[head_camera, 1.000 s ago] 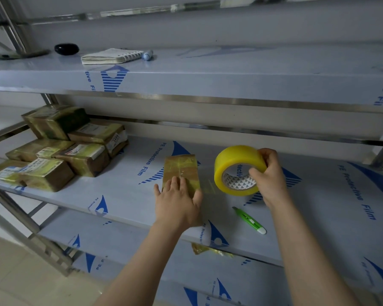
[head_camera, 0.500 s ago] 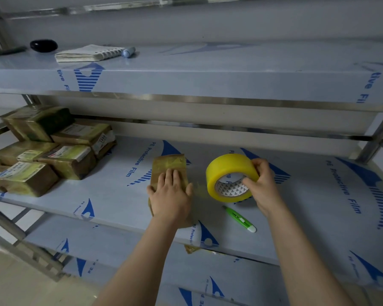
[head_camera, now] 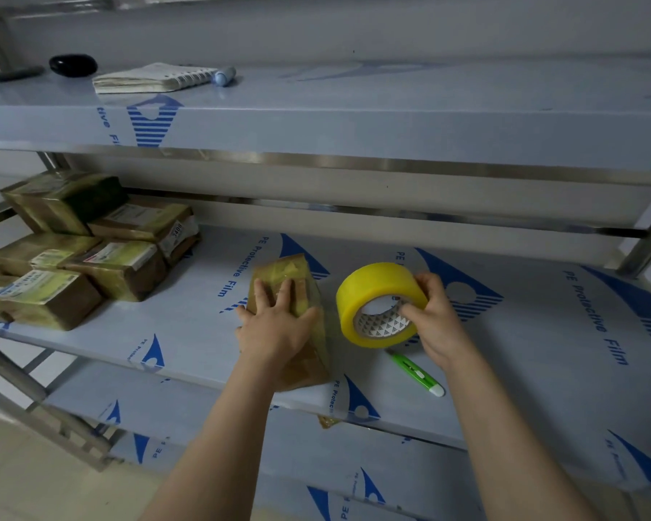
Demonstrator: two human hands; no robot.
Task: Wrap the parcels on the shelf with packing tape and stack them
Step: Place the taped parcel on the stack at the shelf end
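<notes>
The tape roll (head_camera: 376, 295) is bright yellow, its core printed with small dark triangles. The parcels (head_camera: 91, 250) are brown under yellowish tape. The shelf (head_camera: 523, 351) is pale blue-grey (blue lettering and striped triangles). The cutter (head_camera: 418, 374) is green, white-tipped.

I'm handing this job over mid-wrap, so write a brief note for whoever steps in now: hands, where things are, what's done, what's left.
Left hand presses flat on the brown cardboard parcel, partly taped, at the front edge of the film-covered metal shelf.
Right hand grips the yellow roll of packing tape, just right of that parcel.
Green utility knife lies on the shelf beside the right wrist.
Done: pile of taped brown parcels at the shelf's left end.
Left: finish taping this parcel, cut the tape, add it to the pile.
</notes>
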